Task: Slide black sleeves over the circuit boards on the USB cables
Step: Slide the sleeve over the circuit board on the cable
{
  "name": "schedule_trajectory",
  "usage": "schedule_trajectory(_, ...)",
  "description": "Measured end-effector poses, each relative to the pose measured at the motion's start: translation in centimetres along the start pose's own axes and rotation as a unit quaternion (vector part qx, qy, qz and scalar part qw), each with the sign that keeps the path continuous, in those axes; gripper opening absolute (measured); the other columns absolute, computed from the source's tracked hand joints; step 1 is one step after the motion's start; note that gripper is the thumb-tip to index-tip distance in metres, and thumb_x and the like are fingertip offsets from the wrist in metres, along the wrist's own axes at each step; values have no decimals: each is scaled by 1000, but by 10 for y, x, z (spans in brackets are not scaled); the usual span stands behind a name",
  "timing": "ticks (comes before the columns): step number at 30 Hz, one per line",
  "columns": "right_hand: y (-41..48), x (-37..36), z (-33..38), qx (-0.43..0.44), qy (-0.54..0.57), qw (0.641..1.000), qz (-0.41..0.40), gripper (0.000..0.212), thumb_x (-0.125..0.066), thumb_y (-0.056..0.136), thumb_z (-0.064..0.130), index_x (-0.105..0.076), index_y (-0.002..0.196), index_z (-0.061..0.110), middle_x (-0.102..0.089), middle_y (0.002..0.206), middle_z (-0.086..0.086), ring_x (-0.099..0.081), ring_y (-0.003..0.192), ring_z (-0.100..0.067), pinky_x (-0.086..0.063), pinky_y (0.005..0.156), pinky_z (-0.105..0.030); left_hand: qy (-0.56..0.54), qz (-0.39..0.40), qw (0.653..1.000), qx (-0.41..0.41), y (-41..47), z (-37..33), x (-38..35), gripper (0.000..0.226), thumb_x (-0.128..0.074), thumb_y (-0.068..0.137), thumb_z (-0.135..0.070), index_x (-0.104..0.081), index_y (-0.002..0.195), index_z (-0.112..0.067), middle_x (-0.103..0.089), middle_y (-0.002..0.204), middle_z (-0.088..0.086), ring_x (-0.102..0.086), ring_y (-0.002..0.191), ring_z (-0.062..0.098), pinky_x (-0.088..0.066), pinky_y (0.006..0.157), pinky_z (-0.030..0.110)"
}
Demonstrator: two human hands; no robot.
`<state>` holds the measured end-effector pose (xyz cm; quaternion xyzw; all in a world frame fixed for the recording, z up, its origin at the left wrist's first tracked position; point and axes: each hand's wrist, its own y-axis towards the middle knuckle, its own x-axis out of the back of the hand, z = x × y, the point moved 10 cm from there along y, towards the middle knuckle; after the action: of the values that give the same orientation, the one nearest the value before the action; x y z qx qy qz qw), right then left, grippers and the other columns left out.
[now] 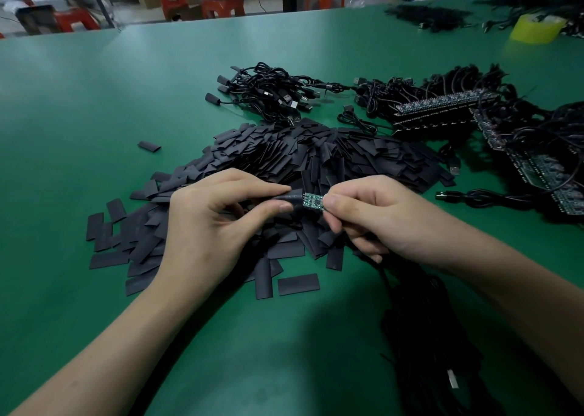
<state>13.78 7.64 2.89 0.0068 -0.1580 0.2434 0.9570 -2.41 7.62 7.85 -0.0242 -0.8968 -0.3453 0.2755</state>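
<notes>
- The left hand's grip pinches a black sleeve, its open end turned right to meet the board.
- The right hand's grip pinches the green circuit board by its right end, leaving the left end free to enter.
- Its USB cable trails toward the near edge.
- The sleeve pile lies just beyond on the counter, handy for the next pick.
- No writing is legible.

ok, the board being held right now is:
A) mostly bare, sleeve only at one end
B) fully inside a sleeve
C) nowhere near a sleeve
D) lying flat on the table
A: the green circuit board shows mostly bare between the hands. The left hand pinches the black sleeve at one end of it, and the right hand pinches the other end.
</notes>
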Motion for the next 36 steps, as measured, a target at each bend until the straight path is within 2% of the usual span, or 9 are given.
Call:
schedule_trajectory(4,0,1,-2,-6,-29,1000,1,37,-48,100,42,-58,70,23,-36,52,12,-37,40,-11,-38,45,-25,24,27,999,-19,1,-3,-3,20,-80,82,-25,-81,100,-15,-74,91,-3,-67,82,5,-49,73,16)
schedule_trajectory(9,-2,-1,-11,-52,69,996,25,42,-47,108,25,-58,68,19,-32,52,7,-29,38,-9,-36,41,-23,35,79,995,-48,0,-4,-13,26,-82,83,-31,-81,104,-16,-73,91,-3,-67,82,4,-48,72,13)
schedule_trajectory(13,-2,-1,-13,-63,55,996,26,39,-46,108,24,-56,71,14,-31,52,6,-29,38,-9,-36,41,-23,55,92,992,-63,-2,-3,-15,26,-82,83,-33,-81,104,-17,-72,93,-7,-63,83,-3,-44,76,7)
schedule_trajectory(18,-2,3,-12,-52,-70,996,1,38,-48,107,27,-57,71,19,-39,45,10,-37,37,-11,-35,43,-23,66,89,992,-59,-3,-1,-14,24,-81,85,-34,-82,103,-18,-72,93,-7,-65,84,1,-46,74,10)
schedule_trajectory(22,-2,4,-11,-45,-90,995,4,38,-48,107,28,-57,71,20,-41,43,10,-38,38,-10,-35,44,-24,33,86,996,-19,-2,3,-15,23,-79,84,-34,-82,102,-20,-73,91,-10,-68,80,4,-53,68,19)
schedule_trajectory(26,-2,0,-16,-62,5,998,31,39,-46,109,24,-55,71,16,-33,47,9,-29,37,-10,-33,41,-22,38,103,993,-41,-2,-1,-18,25,-82,83,-32,-81,103,-18,-72,93,-8,-68,83,4,-52,72,17)
schedule_trajectory(30,-2,-2,-20,-76,84,993,44,39,-47,108,25,-56,71,16,-30,51,7,-26,37,-9,-32,40,-22,77,88,991,-72,-2,-8,-16,27,-83,83,-33,-82,103,-16,-72,94,-4,-67,84,7,-54,76,23)
schedule_trajectory(36,0,-7,-17,-60,49,996,52,40,-45,109,24,-55,71,17,-30,50,8,-26,39,-10,-32,39,-22,67,87,992,-58,-3,-11,-17,24,-79,87,-33,-82,104,-17,-71,93,-6,-66,85,4,-48,76,13)
